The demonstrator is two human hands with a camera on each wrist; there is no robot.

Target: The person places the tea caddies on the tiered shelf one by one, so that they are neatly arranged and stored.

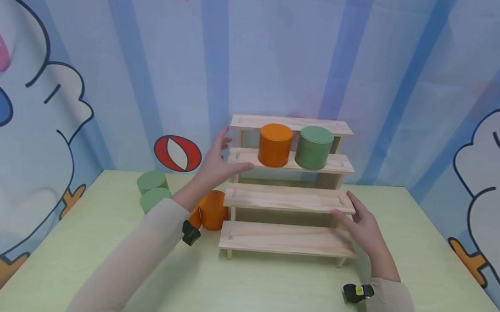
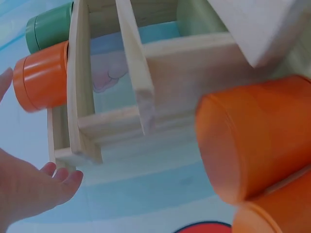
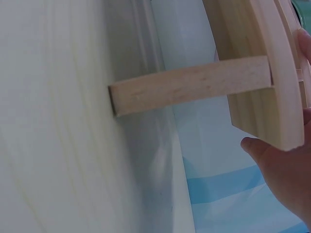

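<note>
A four-tier wooden display stand (image 1: 290,197) stands on the table. On its second tier from the top sit an orange lidded canister (image 1: 275,146) and, to its right, a green one (image 1: 314,148). My left hand (image 1: 218,166) is at that tier's left end, thumb stretched toward the orange canister. In the left wrist view its fingers (image 2: 60,182) are extended, holding nothing. At the stand's right side, my right hand (image 1: 361,224) grips the end of the third tier, thumb along the front edge. The right wrist view shows a digit (image 3: 250,144) beside the board's end.
Left of the stand, more orange canisters (image 1: 213,210) stand close together, partly behind my left wrist. Two green canisters (image 1: 153,182) are farther left on the pale table (image 1: 270,285). A blue striped cloth (image 1: 270,51) with cartoon figures hangs behind the table.
</note>
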